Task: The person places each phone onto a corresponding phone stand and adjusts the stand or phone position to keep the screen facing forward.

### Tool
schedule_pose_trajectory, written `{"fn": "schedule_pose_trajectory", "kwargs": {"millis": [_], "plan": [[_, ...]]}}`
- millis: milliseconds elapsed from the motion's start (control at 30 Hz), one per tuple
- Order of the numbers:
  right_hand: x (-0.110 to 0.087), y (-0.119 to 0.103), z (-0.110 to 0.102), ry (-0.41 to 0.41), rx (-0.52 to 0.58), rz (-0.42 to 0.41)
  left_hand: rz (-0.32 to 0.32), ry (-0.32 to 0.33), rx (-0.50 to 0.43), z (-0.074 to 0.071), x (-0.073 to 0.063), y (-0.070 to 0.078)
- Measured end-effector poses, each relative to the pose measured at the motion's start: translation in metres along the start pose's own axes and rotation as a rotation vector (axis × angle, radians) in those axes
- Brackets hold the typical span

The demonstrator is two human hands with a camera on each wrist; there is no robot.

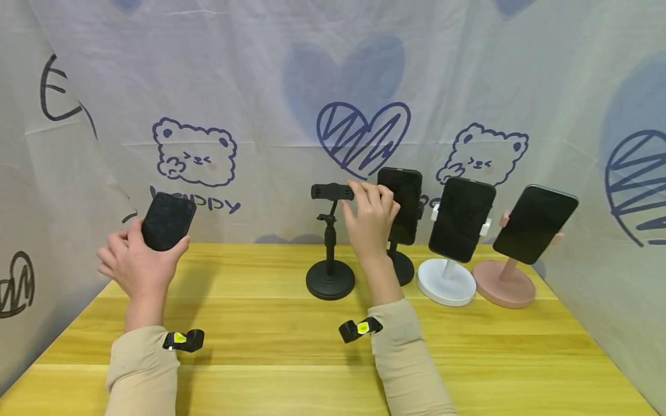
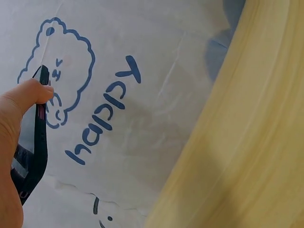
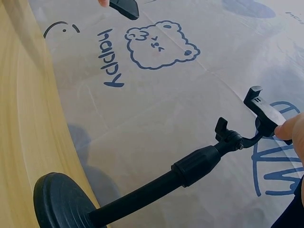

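My left hand (image 1: 141, 257) grips a black smartphone (image 1: 169, 221) by its edges, thumb on one side and fingers on the other, above the table's left part. In the left wrist view the thumb lies along the edge of the phone (image 2: 40, 126). With thumb and fingertips my right hand (image 1: 370, 219) pinches the right end of the clamp on a black phone stand (image 1: 330, 280). The clamp (image 1: 332, 191) holds no phone. The right wrist view shows the stand's pole (image 3: 142, 199) and the clamp's free end (image 3: 255, 95).
To the right, phones sit in another black stand (image 1: 402, 268), a white stand (image 1: 446, 283) and a pink stand (image 1: 503, 283). The wooden table (image 1: 270, 341) ends at a hanging cloth (image 1: 270, 173) printed with bears and hearts. Small black cameras are strapped to both wrists.
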State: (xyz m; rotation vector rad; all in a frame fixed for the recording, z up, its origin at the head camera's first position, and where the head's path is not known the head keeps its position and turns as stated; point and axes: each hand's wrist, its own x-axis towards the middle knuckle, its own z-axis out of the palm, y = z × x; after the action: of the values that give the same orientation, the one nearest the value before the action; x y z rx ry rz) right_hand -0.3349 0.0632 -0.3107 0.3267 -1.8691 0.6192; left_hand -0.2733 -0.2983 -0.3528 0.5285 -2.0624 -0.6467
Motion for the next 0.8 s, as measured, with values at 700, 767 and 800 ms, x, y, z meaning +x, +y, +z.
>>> {"fn": "schedule_pose_trajectory", "kwargs": {"millis": [700, 767, 800], "plan": [[-0.001, 0.001, 0.002, 0.024, -0.006, -0.008, 0.027, 0.055, -0.053, -0.010, 0.000, 0.024], [-0.001, 0.001, 0.001, 0.022, -0.008, -0.008, 0.034, 0.067, -0.063, -0.010, 0.000, 0.025], [-0.001, 0.000, 0.001, 0.023, -0.008, -0.007, 0.038, 0.073, -0.069, -0.010, 0.000, 0.026]]}}
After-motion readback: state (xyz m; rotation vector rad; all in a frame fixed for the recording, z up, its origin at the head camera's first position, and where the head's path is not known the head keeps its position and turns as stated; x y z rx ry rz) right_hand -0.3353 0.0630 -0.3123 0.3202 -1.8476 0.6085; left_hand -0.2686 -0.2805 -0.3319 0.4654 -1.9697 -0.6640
